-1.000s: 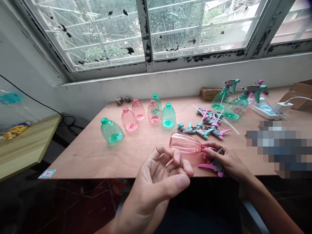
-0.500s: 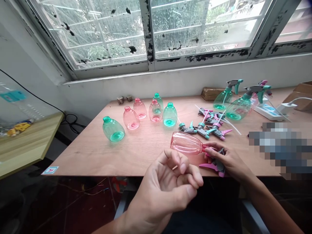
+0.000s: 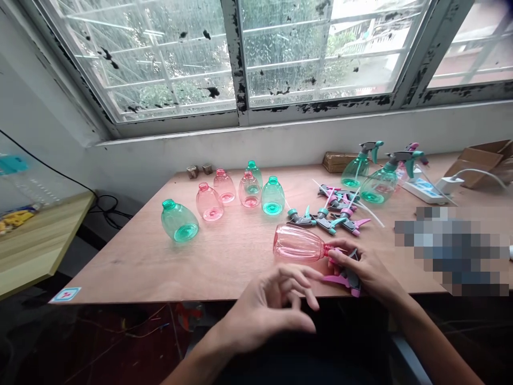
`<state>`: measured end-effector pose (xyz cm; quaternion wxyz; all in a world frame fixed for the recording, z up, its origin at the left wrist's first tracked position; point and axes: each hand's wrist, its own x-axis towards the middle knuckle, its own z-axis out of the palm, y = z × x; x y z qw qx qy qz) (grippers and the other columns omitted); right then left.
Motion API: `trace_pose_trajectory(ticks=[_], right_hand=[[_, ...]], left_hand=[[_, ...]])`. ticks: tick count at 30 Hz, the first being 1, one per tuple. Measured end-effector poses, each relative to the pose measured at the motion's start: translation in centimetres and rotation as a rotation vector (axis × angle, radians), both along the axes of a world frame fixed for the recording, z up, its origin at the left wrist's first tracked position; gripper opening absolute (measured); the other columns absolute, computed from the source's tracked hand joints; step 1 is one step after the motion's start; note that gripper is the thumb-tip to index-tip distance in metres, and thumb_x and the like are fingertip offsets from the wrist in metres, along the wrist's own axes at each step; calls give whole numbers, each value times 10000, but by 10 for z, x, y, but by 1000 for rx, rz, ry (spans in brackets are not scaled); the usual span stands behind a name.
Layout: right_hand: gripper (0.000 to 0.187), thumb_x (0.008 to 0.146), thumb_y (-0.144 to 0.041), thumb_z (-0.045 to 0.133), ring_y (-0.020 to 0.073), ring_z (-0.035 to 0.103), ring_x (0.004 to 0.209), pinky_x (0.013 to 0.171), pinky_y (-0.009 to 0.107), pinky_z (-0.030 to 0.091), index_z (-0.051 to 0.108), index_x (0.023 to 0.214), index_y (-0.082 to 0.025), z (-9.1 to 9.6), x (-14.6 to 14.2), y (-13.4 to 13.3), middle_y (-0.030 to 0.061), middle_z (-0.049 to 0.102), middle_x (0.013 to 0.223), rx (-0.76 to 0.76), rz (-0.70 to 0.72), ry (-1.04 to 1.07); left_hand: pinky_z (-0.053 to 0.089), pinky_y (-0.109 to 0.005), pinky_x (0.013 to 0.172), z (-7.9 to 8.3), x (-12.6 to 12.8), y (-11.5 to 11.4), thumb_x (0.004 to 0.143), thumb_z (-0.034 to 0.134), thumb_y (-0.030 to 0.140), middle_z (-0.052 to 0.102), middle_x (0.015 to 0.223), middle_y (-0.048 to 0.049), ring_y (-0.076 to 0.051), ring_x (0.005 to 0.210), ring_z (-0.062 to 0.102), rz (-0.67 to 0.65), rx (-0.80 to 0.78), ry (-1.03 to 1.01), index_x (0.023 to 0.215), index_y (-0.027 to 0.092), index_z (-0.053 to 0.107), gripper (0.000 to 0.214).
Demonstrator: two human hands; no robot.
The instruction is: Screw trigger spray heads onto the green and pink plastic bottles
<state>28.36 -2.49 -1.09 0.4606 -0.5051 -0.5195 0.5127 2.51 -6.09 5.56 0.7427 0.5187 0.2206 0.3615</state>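
Note:
My right hand is closed around the neck of a clear pink spray bottle, which lies on its side with its base to the left. Below the same fingers shows a pink and grey trigger sprayer head; whether it is joined to the neck is hidden. My left hand is slightly blurred in front of the bottle, its fingers apart and holding nothing. Beyond the bottle lie several loose trigger sprayer heads with white tubes.
Several green and pink bottles without sprayers, among them a tilted green bottle, stand at left and centre. Green bottles with sprayers are at the back right, near a power strip and a cardboard box. A pixelated patch covers the right side.
My left hand has gone from loosely curled to more spread and sits slightly lower relative to the bottle. My right hand keeps its hold on the bottle neck. The view has shifted slightly.

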Motion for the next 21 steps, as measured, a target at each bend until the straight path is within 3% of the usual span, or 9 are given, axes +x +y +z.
trace_pose_trajectory(ticks=[2,5,10,13,15,18,21], right_hand=[[392,828,-496,751,181,643,669,613,283,512,690,1065,-190,-3,1,1,18,710,723,6,1,0],[393,807,-493,775,172,649,655,608,274,533,704,1055,-197,-5,0,1,10,712,714,14,-7,40],[514,681,-571,838,200,657,646,598,335,604,734,1010,-190,-2,-4,-1,14,697,687,-4,-25,114],[505,692,-571,831,194,654,659,604,338,615,734,1020,-199,-1,-4,-2,12,695,699,-5,-24,117],[484,718,-554,821,189,648,661,606,331,610,727,1035,-201,-1,-3,-2,12,694,709,5,-22,107],[430,755,-512,809,174,631,642,599,304,584,720,1026,-191,-2,-2,-1,9,684,705,36,-13,75],[372,797,-465,788,164,617,633,576,271,542,705,1029,-188,-3,-2,0,2,674,694,32,27,75]], left_hand=[[541,-215,648,-6,-3,15,789,811,152,717,1099,-131,-176,842,702,149,28,82,874,152,675,160],[568,-253,599,-21,-6,34,899,699,286,685,1163,-127,-218,868,718,393,81,78,905,162,628,143],[514,-190,772,-42,-13,56,786,814,204,663,1108,-38,-134,940,655,699,236,37,893,187,600,240],[488,-250,926,-49,-14,64,736,846,190,636,1209,-62,-185,1090,631,749,293,45,831,180,602,262],[479,-319,987,-53,-13,66,780,818,246,621,1263,-82,-225,1130,637,749,305,62,830,182,595,237],[447,-428,1064,-56,-13,66,922,662,407,517,1433,-104,-272,1242,595,722,294,99,1040,213,590,239],[347,-489,1151,-57,-14,61,976,525,530,464,1500,-136,-312,1399,440,632,275,175,1305,226,523,448]])
